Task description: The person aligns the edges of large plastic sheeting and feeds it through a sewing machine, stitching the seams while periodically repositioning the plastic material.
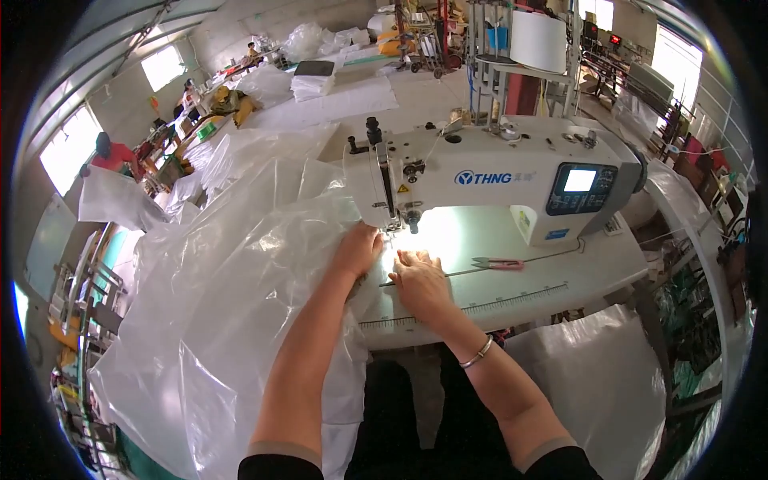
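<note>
A white sewing machine [488, 176] stands before me, its lamp lighting the bed [480, 228]. Beside the needle area, my left hand [358, 250] is closed at the right edge of a large translucent plastic sheet [232, 272]; its fingertips are too hidden to show what they grip. My right hand [422, 284] lies on the bed just in front of the needle, fingers spread and palm down. Whatever is beneath that palm cannot be seen. Red-handled thread snips [500, 264] rest to the right of it. A printed ruler [512, 301] runs along the bed's front edge.
More plastic sheeting [592, 372] hangs at the lower right. Behind the machine are a thread stand with a white cone [538, 42] and a stack of folded sheets [314, 80]. A person in red [118, 156] is at the far left. A metal rail [692, 232] stands at right.
</note>
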A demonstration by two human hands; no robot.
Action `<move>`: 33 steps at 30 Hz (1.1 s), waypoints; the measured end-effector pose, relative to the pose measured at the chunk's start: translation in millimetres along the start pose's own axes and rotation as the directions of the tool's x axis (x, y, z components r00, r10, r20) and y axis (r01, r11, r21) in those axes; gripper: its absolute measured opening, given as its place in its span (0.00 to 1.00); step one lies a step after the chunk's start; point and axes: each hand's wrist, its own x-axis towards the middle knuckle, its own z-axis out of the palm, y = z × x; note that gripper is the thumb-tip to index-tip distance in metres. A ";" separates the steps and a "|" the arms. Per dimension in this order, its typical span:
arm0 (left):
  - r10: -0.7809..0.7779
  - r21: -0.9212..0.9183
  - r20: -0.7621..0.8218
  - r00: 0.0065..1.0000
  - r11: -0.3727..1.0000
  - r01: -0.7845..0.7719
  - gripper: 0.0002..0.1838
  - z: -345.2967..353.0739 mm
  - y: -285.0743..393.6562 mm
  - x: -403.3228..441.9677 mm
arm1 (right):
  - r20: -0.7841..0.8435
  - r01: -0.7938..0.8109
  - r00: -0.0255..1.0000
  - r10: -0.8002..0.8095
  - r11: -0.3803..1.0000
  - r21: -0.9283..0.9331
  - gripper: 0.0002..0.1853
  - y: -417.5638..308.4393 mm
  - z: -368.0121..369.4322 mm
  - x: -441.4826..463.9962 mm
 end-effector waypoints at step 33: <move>-0.486 0.361 0.436 0.758 0.866 0.348 0.29 -239.7 -69.7 -259.2 | -0.235 -0.186 0.953 0.193 0.981 0.053 0.11 44.4 26.5 41.7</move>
